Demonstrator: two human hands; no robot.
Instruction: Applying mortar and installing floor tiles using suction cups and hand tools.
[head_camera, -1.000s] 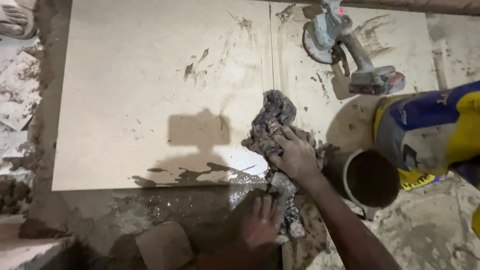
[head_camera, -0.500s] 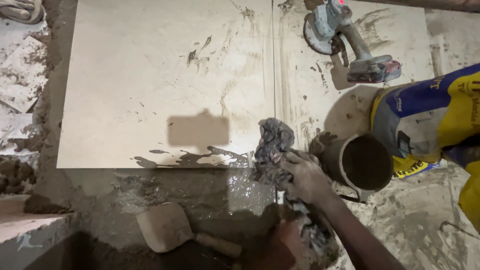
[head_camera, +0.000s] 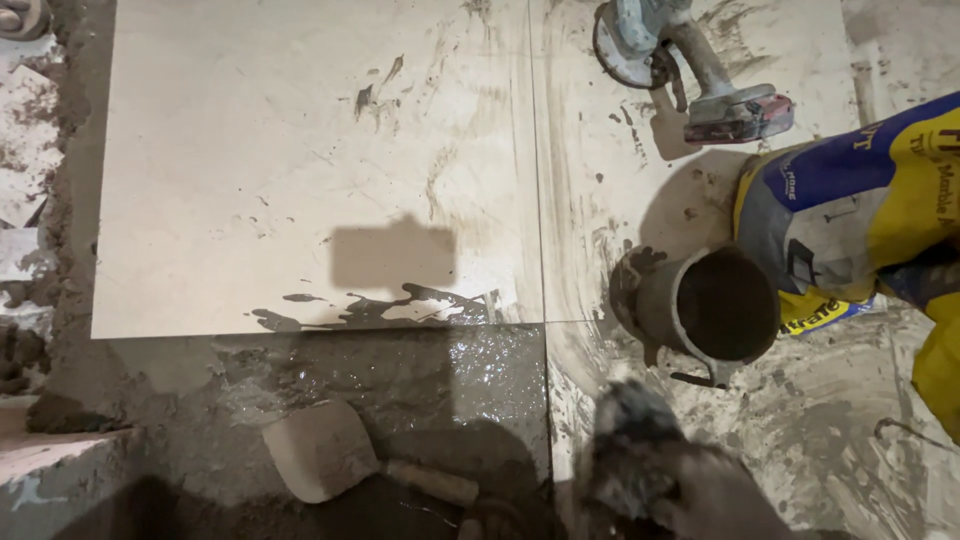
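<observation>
My right hand is a blur at the bottom edge, closed on a dirty grey rag. It hovers over the smeared right tile, just below a mud-caked metal can. A small dark shape at the bottom edge, by the handle of the trowel, may be my left hand; I cannot tell its state. The trowel lies on wet mortar in front of the big beige tile.
An angle grinder lies on the right tile at the top. A blue and yellow sack stands at the right, against the can. Rubble and rough mortar line the left side, with a raised ledge at bottom left.
My right hand and the rag have drawn back off the tile joint, down to the bottom edge. The view has shifted, showing more of the trowel and wet mortar.
</observation>
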